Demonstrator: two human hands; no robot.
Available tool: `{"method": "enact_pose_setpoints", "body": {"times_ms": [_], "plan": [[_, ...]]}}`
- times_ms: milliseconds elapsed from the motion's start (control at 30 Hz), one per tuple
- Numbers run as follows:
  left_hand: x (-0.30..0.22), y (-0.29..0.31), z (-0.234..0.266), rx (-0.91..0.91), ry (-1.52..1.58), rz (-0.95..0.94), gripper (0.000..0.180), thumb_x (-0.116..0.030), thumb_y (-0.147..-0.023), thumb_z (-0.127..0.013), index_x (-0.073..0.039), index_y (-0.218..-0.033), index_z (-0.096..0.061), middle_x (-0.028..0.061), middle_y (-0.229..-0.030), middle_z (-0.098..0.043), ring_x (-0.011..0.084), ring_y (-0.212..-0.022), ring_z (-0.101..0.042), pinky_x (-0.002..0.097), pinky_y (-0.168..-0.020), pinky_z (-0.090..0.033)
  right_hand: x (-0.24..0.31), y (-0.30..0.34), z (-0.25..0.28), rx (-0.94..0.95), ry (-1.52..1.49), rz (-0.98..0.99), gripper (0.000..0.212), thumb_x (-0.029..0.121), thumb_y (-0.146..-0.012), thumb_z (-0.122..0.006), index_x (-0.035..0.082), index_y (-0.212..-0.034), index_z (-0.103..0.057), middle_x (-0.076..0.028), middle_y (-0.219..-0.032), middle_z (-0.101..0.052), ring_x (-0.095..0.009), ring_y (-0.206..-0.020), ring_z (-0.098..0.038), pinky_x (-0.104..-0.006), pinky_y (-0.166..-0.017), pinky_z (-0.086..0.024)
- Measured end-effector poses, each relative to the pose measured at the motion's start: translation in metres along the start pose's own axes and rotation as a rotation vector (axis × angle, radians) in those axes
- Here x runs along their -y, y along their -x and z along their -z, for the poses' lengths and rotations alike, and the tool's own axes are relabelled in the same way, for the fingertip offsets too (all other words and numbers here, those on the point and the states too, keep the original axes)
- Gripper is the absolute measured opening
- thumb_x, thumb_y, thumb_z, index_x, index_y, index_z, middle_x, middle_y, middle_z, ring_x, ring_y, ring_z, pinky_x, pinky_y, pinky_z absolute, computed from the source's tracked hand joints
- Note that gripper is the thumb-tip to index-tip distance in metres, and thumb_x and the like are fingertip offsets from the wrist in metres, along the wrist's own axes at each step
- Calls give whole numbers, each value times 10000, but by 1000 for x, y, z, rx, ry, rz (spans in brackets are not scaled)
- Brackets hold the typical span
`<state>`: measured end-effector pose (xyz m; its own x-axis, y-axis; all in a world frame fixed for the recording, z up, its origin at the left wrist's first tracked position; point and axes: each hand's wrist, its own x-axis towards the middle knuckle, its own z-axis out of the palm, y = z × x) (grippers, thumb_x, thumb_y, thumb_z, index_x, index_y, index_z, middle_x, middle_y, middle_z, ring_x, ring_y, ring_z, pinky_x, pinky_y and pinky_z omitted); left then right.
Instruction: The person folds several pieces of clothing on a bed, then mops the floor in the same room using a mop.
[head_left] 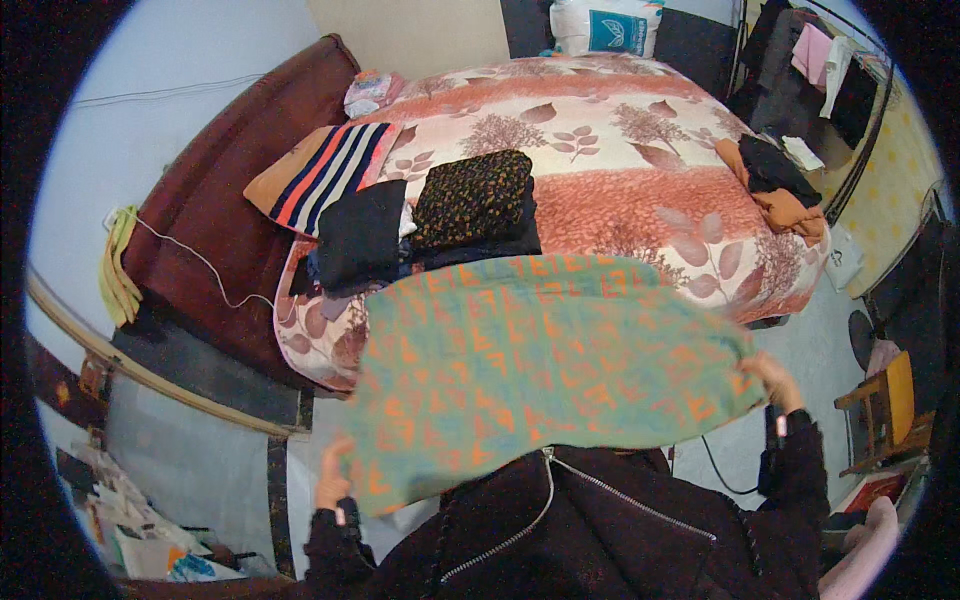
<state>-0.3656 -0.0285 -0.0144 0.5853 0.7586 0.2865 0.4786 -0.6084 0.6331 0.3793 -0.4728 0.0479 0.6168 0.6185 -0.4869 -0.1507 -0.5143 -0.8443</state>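
A wide green cloth (540, 360) with an orange pattern is stretched between my hands in front of my dark zipped jacket; its kind I cannot make out. My left hand (334, 474) is closed on its near left corner. At the right end, my right hand (775, 382) grips the other edge, slightly blurred. The cloth's far edge lies over the front of the bed, close to a folded black garment (360, 235) and a folded dark floral garment (475, 197).
A bed (610, 215) with a leaf-patterned cover fills the middle. On it lie a striped cushion (325, 175) and dark and orange clothes (780, 185). A brown headboard (220, 200) stands at left. A wooden chair (885, 410) is at right, near a hanging clothes rack (820, 70).
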Motion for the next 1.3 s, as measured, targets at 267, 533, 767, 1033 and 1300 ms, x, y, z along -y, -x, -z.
{"method": "enact_pose_setpoints", "body": {"times_ms": [267,533,767,1033,1300], "plan": [[10,40,-51,-52,473,409,467,-270,-869,-769,-88,-1261,-593,92,-1302,-574,235,-1184,-570,404,-960,-488,-123,-7,-16,35,187,286,523,-55,-770,-670,133,-1257,-633,-41,-1302,-614,-198,-1140,-602,-351,-876,-531],[19,-142,-62,-14,649,450,574,-325,-1037,-569,9,-1474,-405,210,-1420,-525,281,-1292,-537,419,-1116,-428,8,-103,-41,-243,249,648,368,-15,-922,-594,12,-1289,-592,-65,-1228,-670,-186,-1080,-632,-337,-875,-534],[50,-222,-142,-454,1546,1042,802,-505,-997,-512,-26,-1549,-182,243,-1552,-317,419,-1353,-451,586,-1099,-396,2,-179,-89,144,-297,341,715,268,-897,-725,44,-1452,-333,-296,-1394,-449,-416,-1121,-613,-537,-922,-554],[51,-134,-222,-34,1064,999,564,-447,-1002,-570,-75,-1420,-492,130,-1385,-551,337,-1309,-492,511,-1044,-450,-102,-202,-174,136,-737,-204,887,560,-845,-762,96,-1493,-371,-131,-1433,-474,-330,-1165,-574,-489,-932,-514],[12,-160,-247,-327,1306,1282,638,-440,-982,-633,-115,-1490,-425,124,-1488,-474,340,-1381,-426,552,-1109,-386,-91,-227,-201,-156,-1414,-226,512,412,-977,-670,105,-1367,-546,-93,-1324,-613,-301,-1156,-611,-453,-911,-554]]}}
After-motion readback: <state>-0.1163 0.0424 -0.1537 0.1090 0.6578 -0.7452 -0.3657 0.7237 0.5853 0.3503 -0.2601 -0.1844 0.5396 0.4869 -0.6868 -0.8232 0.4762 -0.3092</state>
